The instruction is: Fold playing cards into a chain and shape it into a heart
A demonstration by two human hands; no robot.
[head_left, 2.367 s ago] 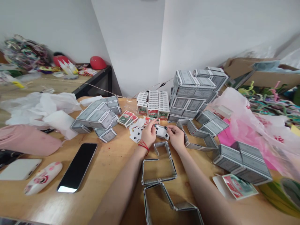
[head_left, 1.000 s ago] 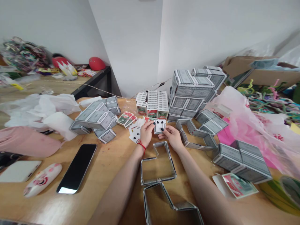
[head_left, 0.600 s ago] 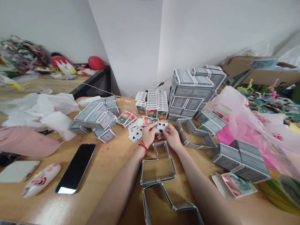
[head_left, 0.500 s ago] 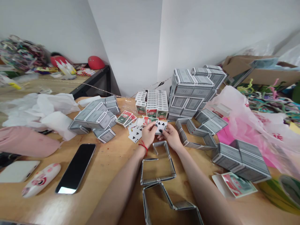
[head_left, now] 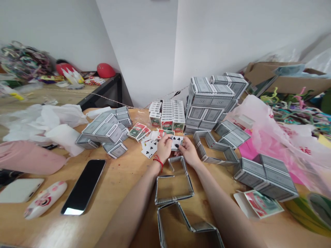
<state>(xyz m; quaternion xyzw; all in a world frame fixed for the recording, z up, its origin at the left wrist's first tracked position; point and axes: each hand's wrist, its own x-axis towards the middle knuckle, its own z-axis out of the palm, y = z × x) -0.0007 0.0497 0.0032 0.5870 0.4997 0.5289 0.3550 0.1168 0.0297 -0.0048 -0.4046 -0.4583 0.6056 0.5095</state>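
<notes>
A playing card (head_left: 177,140) with black clubs is held between my left hand (head_left: 164,148) and my right hand (head_left: 188,151). Both hands are closed on its sides, fingers and thumbs pinching it; whether other cards lie behind it is hidden. Left of my left hand, loose cards (head_left: 149,149) lie face up on the table. Just below my hands stands a frame of folded cards (head_left: 174,198), bent into an angular outline. A second folded-card frame (head_left: 191,229) is nearer to me. A red and green card box (head_left: 165,133) sits just behind my hands.
Upright card boxes (head_left: 167,115) stand by the wall, beside a tall stack of grey card blocks (head_left: 207,103). More card blocks (head_left: 103,127) sit at left. A phone (head_left: 84,186), an opened card box (head_left: 262,204) and a pink plastic bag (head_left: 269,134) lie around.
The card between my hands has tilted slightly, and its upper left corner is now more covered by my left fingers. Everything else stays in place.
</notes>
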